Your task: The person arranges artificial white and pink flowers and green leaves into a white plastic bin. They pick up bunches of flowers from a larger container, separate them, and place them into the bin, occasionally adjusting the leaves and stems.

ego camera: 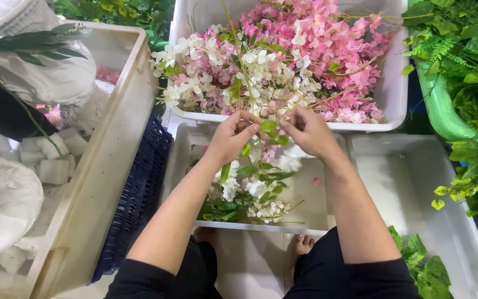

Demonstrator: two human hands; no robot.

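My left hand (pixel 232 135) and my right hand (pixel 309 133) meet over the gap between two white bins. Both pinch an artificial flower stem (pixel 269 126) with green leaves and white blossoms; its thin stalk rises toward the far bin. Below the hands, a small white bin (pixel 311 199) holds white-flowered sprigs (pixel 250 196) with green leaves. The far white bin (pixel 395 88) is heaped with pink and white artificial blossoms (pixel 283 61).
A tall cream crate (pixel 106 160) stands at left with white foam blocks (pixel 53 166) and wrapped white bundles. A dark blue crate (pixel 139 194) leans beside it. Another white bin (pixel 432 210) with green leaves sits right. Green foliage (pixel 471 83) fills the right side. My bare feet show below.
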